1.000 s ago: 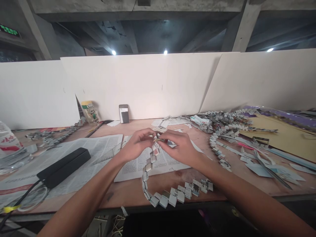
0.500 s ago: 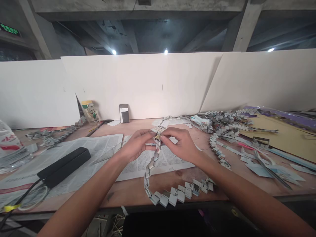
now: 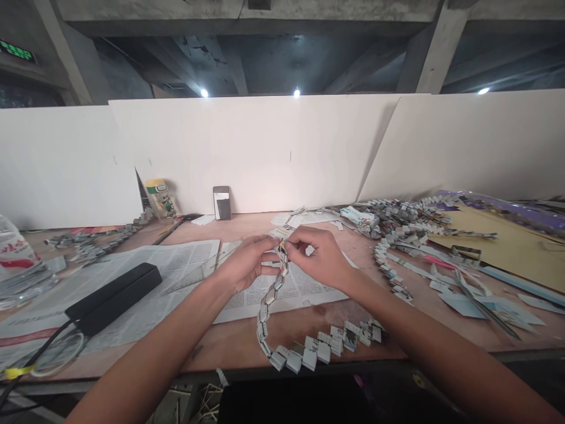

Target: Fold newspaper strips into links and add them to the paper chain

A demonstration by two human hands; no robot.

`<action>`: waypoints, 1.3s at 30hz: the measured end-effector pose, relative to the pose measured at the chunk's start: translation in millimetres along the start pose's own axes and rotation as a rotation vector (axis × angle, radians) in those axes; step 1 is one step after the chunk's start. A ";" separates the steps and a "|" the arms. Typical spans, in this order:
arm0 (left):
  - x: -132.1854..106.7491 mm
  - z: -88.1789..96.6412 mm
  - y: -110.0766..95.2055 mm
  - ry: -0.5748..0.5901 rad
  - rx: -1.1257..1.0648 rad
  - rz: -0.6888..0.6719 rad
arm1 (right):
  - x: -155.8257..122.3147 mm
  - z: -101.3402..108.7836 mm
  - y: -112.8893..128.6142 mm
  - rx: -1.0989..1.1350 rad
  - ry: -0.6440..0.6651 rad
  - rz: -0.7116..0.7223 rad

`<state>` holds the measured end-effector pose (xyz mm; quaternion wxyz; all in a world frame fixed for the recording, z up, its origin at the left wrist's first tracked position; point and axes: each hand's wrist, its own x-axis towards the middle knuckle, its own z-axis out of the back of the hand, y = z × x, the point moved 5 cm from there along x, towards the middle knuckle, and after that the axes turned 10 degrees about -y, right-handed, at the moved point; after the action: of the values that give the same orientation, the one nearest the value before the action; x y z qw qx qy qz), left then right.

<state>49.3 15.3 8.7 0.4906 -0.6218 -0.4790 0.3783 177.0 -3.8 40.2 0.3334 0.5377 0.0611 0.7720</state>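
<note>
A zigzag chain of folded newspaper strips [image 3: 263,330] hangs from my fingers, curves down and lies along the table's front edge to the right. My left hand [image 3: 247,262] pinches its upper end between thumb and fingertips, lower fingers behind it. From the other side, my right hand [image 3: 318,254] grips the same end, thumb and index finger closed. The fingertips of both hands nearly meet, hiding most of the topmost link. Under the hands lie sheets of printed newspaper [image 3: 247,303].
A black power adapter [image 3: 115,297] and a plastic bottle [image 3: 20,265] are at left. Behind stand a yellow-lidded jar [image 3: 161,199] and a phone [image 3: 222,204] against white boards [image 3: 251,153]. At right lie heaped paper chains [image 3: 397,215], scissors [image 3: 485,306] and paper scraps.
My right hand's fingers have curled slightly and shifted at the chain's end. The left hand has barely moved, and the hanging chain has swayed a little.
</note>
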 end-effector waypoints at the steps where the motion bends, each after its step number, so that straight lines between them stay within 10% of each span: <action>1: 0.8 0.9 0.7 -0.010 -0.002 0.005 | 0.2 -0.4 -1.1 0.011 0.014 -0.013; 39: 11.1 6.5 18.5 -0.090 -0.034 -0.071 | 8.4 -11.6 -30.3 -0.085 0.178 -0.127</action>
<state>50.2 26.5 -10.8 0.4710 -0.5950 -0.5286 0.3804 178.9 27.4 28.3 0.3975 0.4473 0.0914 0.7960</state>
